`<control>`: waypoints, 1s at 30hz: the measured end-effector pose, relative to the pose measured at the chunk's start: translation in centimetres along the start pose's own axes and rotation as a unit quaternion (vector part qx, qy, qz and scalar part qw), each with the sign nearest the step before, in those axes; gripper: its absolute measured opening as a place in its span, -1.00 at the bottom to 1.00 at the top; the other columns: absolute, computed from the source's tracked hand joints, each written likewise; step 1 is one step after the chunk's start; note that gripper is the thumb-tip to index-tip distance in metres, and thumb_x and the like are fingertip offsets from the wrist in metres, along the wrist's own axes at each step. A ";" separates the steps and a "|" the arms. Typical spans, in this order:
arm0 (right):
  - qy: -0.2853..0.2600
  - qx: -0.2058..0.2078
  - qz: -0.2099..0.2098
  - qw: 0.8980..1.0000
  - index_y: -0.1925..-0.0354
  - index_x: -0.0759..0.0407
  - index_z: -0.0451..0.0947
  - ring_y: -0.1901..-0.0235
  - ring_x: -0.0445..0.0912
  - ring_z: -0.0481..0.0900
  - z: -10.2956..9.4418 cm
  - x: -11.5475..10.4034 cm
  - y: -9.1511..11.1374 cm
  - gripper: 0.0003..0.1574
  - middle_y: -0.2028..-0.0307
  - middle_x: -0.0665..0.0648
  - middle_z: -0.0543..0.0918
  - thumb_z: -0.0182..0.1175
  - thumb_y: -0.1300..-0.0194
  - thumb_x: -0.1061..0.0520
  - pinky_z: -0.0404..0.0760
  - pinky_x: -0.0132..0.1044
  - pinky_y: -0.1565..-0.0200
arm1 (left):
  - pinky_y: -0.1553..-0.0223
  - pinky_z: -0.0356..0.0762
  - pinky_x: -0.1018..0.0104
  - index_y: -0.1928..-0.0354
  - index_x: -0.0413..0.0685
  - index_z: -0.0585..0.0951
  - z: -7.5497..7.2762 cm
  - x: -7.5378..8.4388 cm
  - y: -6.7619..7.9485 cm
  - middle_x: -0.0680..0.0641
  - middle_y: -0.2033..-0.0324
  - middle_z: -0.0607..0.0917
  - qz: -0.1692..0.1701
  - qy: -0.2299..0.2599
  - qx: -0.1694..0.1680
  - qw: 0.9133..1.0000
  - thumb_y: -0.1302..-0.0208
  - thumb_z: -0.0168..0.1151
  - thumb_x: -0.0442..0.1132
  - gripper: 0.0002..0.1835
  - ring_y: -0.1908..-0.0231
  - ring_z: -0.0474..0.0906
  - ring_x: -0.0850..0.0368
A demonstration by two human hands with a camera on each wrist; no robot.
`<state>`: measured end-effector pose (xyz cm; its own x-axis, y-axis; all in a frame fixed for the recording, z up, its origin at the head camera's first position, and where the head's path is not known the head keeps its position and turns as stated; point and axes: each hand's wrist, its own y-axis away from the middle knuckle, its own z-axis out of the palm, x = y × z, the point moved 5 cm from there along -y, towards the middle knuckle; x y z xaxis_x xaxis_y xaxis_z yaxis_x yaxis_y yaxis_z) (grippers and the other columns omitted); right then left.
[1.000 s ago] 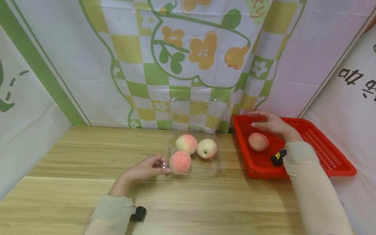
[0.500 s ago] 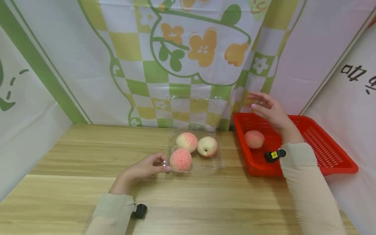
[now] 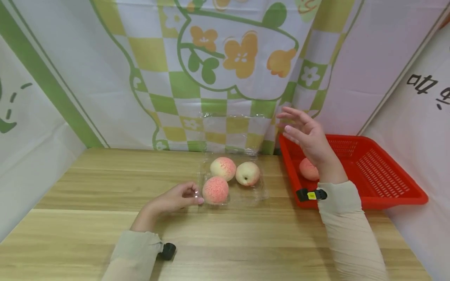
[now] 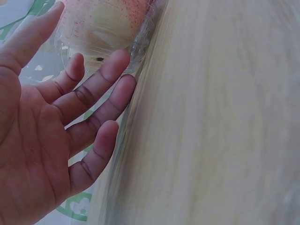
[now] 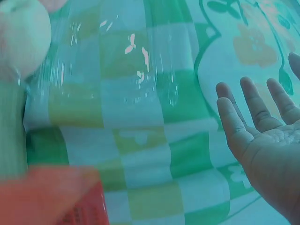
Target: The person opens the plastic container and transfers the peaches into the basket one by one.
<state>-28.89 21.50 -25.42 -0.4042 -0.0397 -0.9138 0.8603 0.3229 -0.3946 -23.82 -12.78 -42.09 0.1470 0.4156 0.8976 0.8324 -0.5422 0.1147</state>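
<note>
Three pink-and-cream peaches lie in a clear plastic clamshell box (image 3: pixel 246 199): one (image 3: pixel 223 168) at the back, one (image 3: pixel 247 174) at the right, one (image 3: pixel 215 190) at the front left. The lid (image 3: pixel 233 134) stands raised behind them. My left hand (image 3: pixel 175 198) rests at the box's left front corner, with thumb and loosely bent fingers apart in the left wrist view. My right hand (image 3: pixel 309 140) is raised over the left rim of a red plastic basket (image 3: pixel 379 175), fingers spread and holding nothing. Partly hidden behind that wrist, another peach (image 3: pixel 308 170) lies in the basket.
The wooden table (image 3: pixel 88 218) carries the box and the basket. A checked cloth (image 3: pixel 197 86) with flowers hangs behind its back edge. The basket is close to the white right-hand wall cloth (image 3: pixel 418 128).
My right hand has risen out of the basket and moved left towards the box, leaving the peach in the basket. My left hand has stayed at the box corner.
</note>
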 end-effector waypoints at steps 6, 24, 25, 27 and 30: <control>-0.017 -0.013 -0.008 1.000 -0.40 0.06 0.33 -0.18 -0.03 0.54 2.1 0.9 0.7 -0.39 -0.20 0.04 0.54 0.07 -0.44 0.32 0.54 -0.32 -0.13 | 0.14 0.48 0.18 0.17 -0.17 0.42 -0.1 0.0 0.0 -0.07 0.23 0.64 0.005 -0.004 0.002 1.000 -0.37 0.27 -0.08 -0.69 0.18 0.53 0.09; -0.047 -0.034 0.005 0.998 -0.38 0.09 0.34 -0.16 0.02 0.59 7.4 5.1 2.1 -0.35 -0.16 0.00 0.58 0.07 -0.37 0.37 0.55 -0.29 -0.15 | 0.19 0.48 0.30 0.18 -0.18 0.42 -0.2 0.1 0.0 -0.02 0.29 0.63 0.033 -0.001 0.003 0.999 -0.34 0.31 -0.15 -0.71 0.22 0.52 0.12; -0.048 -0.036 0.012 0.998 -0.38 0.10 0.34 -0.16 0.01 0.58 7.6 5.4 2.1 -0.35 -0.16 0.00 0.58 0.08 -0.37 0.36 0.56 -0.29 -0.15 | 0.20 0.47 0.31 0.19 -0.18 0.42 -0.2 0.1 -0.1 -0.01 0.31 0.62 0.036 -0.002 0.005 0.999 -0.33 0.31 -0.15 -0.71 0.23 0.51 0.12; -0.048 -0.042 0.025 0.998 -0.40 0.12 0.32 -0.18 0.01 0.56 8.0 6.1 2.2 -0.35 -0.20 0.04 0.56 0.08 -0.38 0.34 0.56 -0.27 -0.15 | 0.20 0.47 0.30 0.20 -0.17 0.42 -0.3 0.2 -0.1 0.00 0.33 0.60 0.040 -0.005 0.008 0.999 -0.32 0.33 -0.15 -0.70 0.26 0.49 0.12; -0.057 -0.058 0.050 0.995 -0.41 0.12 0.30 -0.20 -0.02 0.52 8.7 7.3 2.3 -0.35 -0.26 0.14 0.50 0.09 -0.40 0.31 0.55 -0.24 -0.17 | 0.12 0.49 0.25 0.20 -0.16 0.42 -0.4 0.1 0.0 0.02 0.36 0.57 0.042 -0.010 0.011 0.999 -0.30 0.35 -0.15 -0.69 0.25 0.49 0.11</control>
<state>-27.16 13.73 -33.86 -0.2757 -0.1066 -0.9553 0.8497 0.4376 -0.2941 -24.02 -13.03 -41.81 0.2281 0.3841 0.8947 0.8285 -0.5592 0.0288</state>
